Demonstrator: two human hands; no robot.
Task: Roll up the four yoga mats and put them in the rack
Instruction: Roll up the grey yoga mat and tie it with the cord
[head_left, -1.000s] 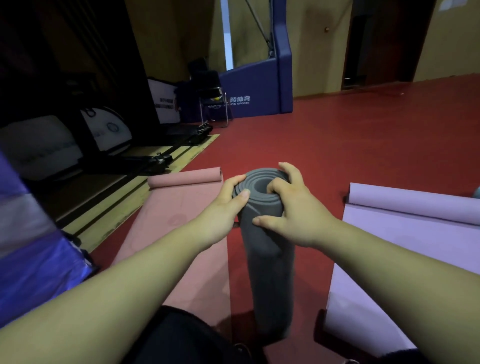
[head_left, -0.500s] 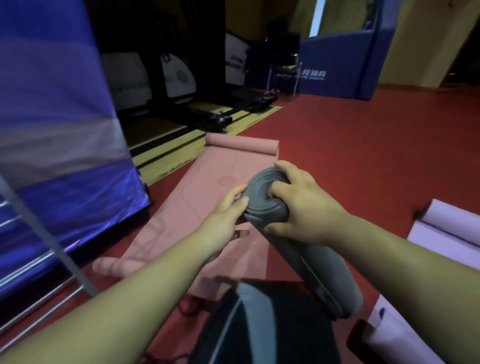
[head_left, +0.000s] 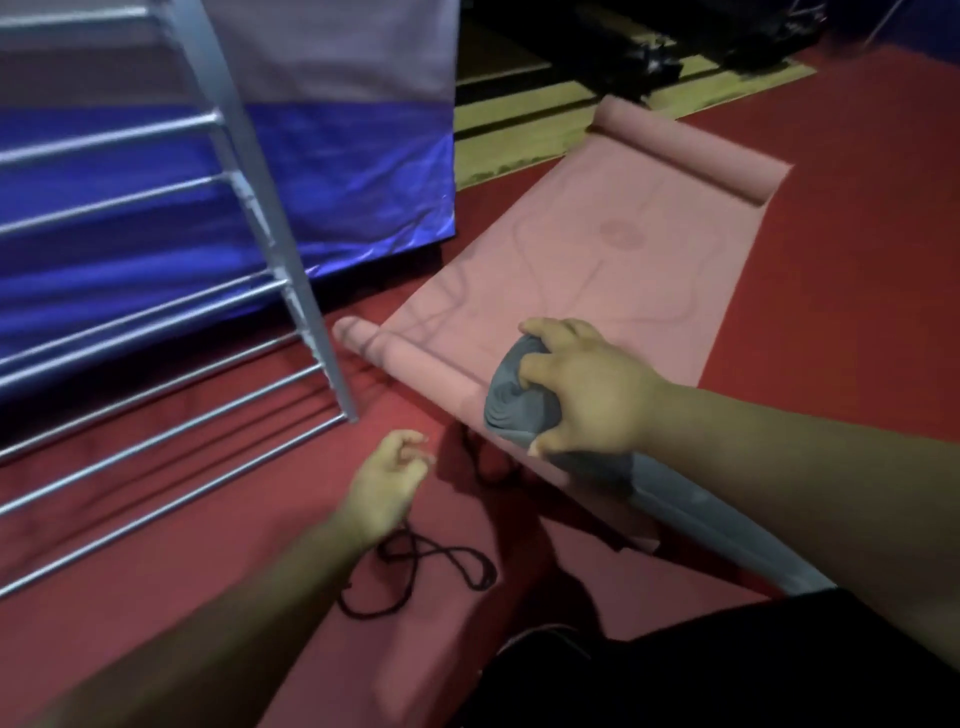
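Starting at the far left, the rack (head_left: 270, 208) is a frame of pale metal bars. Its lower rungs reach out over the red floor (head_left: 831, 312), and a blue and white cover (head_left: 337, 182) hangs behind it. Just right of the rack's corner post and nearer the person, the left hand (head_left: 387, 483) hovers over the floor, fingers loosely curled and holding nothing. A black cord (head_left: 436, 566) lies in loops on the floor under that hand. Farther right of the rack, a pink mat (head_left: 597, 270) lies flat, unrolled except for a curl at each end. Farthest from the rack, the rolled grey mat (head_left: 519, 410) is gripped by the right hand (head_left: 587, 389), fingers and thumb wrapped over its spiral end. Whether its far end is off the floor cannot be told. The roll's long axis runs from that gripped end, which points toward the rack, down and right toward the person's body. The rack therefore lies to the left of the mat, with the leading end aimed roughly at it. The free left hand is nearer the rungs and, in my judgement, is well placed to steady the roll on its way in.
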